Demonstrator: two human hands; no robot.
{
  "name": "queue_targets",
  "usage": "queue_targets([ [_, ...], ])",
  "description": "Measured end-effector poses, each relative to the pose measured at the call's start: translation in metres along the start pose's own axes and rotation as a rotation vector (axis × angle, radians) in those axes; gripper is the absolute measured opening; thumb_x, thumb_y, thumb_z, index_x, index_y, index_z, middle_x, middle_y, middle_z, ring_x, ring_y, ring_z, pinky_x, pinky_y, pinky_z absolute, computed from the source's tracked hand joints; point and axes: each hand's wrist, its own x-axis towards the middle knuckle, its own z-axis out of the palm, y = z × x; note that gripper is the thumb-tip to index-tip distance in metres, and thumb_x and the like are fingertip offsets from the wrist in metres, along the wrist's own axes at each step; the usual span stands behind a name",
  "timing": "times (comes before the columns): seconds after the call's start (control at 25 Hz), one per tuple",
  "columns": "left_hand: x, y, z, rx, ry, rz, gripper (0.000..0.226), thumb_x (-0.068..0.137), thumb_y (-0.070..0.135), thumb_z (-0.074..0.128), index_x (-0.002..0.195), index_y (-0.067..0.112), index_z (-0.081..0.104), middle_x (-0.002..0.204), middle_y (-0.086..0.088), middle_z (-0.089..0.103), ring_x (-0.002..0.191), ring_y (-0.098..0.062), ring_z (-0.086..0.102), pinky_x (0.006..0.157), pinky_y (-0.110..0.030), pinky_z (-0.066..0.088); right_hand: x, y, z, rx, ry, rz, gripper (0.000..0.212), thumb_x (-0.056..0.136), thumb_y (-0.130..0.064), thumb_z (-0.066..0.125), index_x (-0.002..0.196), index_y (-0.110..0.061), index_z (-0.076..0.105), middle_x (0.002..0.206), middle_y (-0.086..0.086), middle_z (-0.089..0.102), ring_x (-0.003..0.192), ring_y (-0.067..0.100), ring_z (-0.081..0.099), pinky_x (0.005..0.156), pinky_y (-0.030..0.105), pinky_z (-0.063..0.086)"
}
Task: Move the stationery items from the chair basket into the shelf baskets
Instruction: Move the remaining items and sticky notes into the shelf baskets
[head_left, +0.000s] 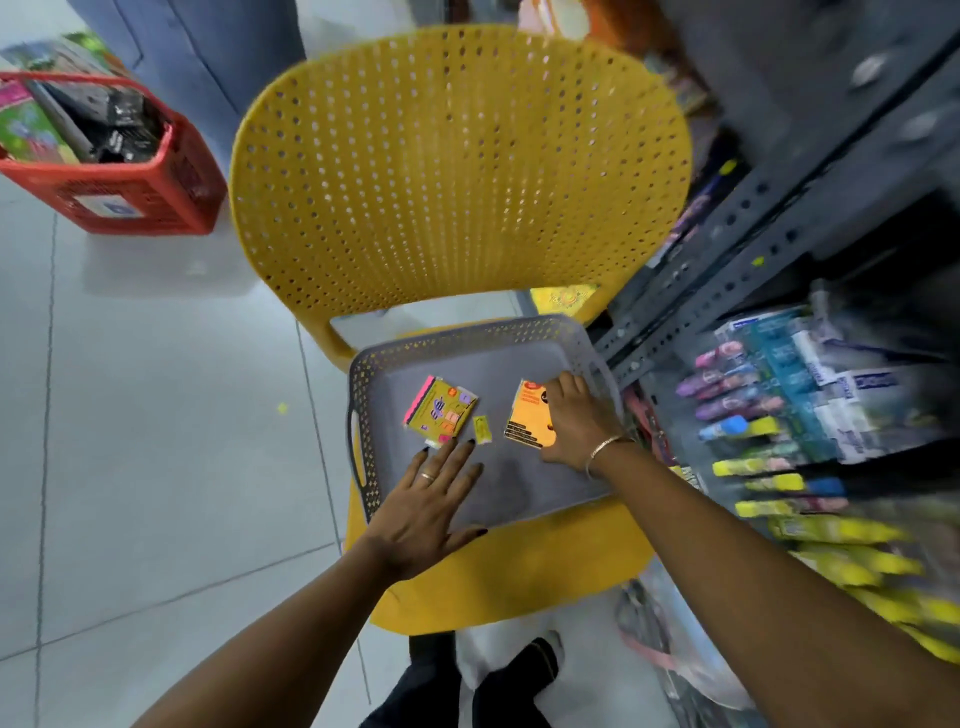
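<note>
A grey perforated basket (519, 338) rests on the seat of a yellow chair (457, 171). Inside lie a yellow and pink packet (441, 411), a small yellow slip (482, 430) and an orange packet (527, 418). My right hand (576, 426) lies on the orange packet's right edge, fingers curled over it. My left hand (431, 506) hovers flat with fingers spread just in front of the yellow and pink packet, holding nothing.
A grey metal shelf (779, 208) stands to the right, with rows of markers and highlighters (769, 431) and boxed stationery. A red basket (119, 156) full of goods sits on the white tiled floor at the left. My feet show below the chair.
</note>
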Motion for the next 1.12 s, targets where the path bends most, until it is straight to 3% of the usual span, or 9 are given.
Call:
queue_targets([
  [0.2,0.046,0.023,-0.09,-0.014,0.132,0.084,0.075,0.092,0.065,0.022,0.137,0.008,0.041,0.148,-0.016,0.032,0.137,-0.029,0.02,0.104,-0.048,0.019,-0.072,0.019,-0.127,0.073,0.277,0.105,0.074,0.065,-0.027,0.074,0.125,-0.003,0.039,0.125,0.016,0.042,0.119,0.033,0.039,0.088,0.04,0.042],
  [0.4,0.089,0.106,-0.177,0.017,0.253,0.251,0.075,0.092,0.066,0.019,0.138,0.008,0.034,0.148,-0.014,0.032,0.136,-0.03,0.027,0.107,-0.045,0.016,-0.183,0.043,-0.249,0.02,0.582,0.242,0.072,0.059,-0.027,0.074,0.12,-0.004,0.043,0.12,0.015,0.046,0.11,0.032,0.042,0.089,0.044,0.045],
  [0.6,0.121,0.233,-0.254,-0.034,0.479,0.477,0.073,0.092,0.063,0.019,0.139,0.008,0.032,0.15,-0.01,0.027,0.142,-0.023,0.006,0.11,-0.04,0.006,-0.325,0.092,-0.322,0.066,0.84,0.487,0.074,0.062,-0.031,0.076,0.123,-0.006,0.041,0.12,0.014,0.044,0.114,0.03,0.039,0.095,0.04,0.041],
  [0.76,0.107,0.34,-0.277,0.002,0.537,0.756,0.076,0.091,0.063,0.023,0.141,0.006,0.03,0.151,-0.014,0.024,0.14,-0.029,0.017,0.109,-0.044,0.014,-0.428,0.132,-0.323,0.061,0.8,0.685,0.079,0.062,-0.027,0.076,0.127,-0.004,0.039,0.126,0.018,0.041,0.12,0.034,0.036,0.099,0.038,0.037],
  [0.88,0.096,0.4,-0.256,0.077,0.502,0.936,0.074,0.092,0.064,0.019,0.138,0.008,0.032,0.148,-0.011,0.033,0.137,-0.026,0.022,0.109,-0.039,0.014,-0.492,0.154,-0.293,0.058,0.741,0.809,0.084,0.062,-0.028,0.078,0.131,-0.005,0.038,0.127,0.02,0.041,0.121,0.036,0.036,0.104,0.036,0.032],
  [1.0,0.096,0.423,-0.23,0.076,0.34,0.961,0.07,0.092,0.064,0.018,0.132,0.01,0.038,0.136,-0.008,0.051,0.13,-0.02,0.031,0.107,-0.031,0.018,-0.538,0.168,-0.253,0.126,0.667,0.912,0.088,0.064,-0.032,0.078,0.135,-0.005,0.034,0.131,0.02,0.038,0.124,0.035,0.035,0.108,0.036,0.03],
  [1.12,0.102,0.43,-0.215,0.048,0.189,0.932,0.076,0.091,0.065,0.015,0.123,0.011,0.057,0.126,-0.004,0.06,0.119,-0.02,0.051,0.104,-0.028,0.018,-0.564,0.178,-0.205,0.197,0.533,0.983,0.086,0.066,-0.032,0.076,0.135,-0.005,0.032,0.137,0.02,0.034,0.129,0.033,0.031,0.11,0.036,0.031],
])
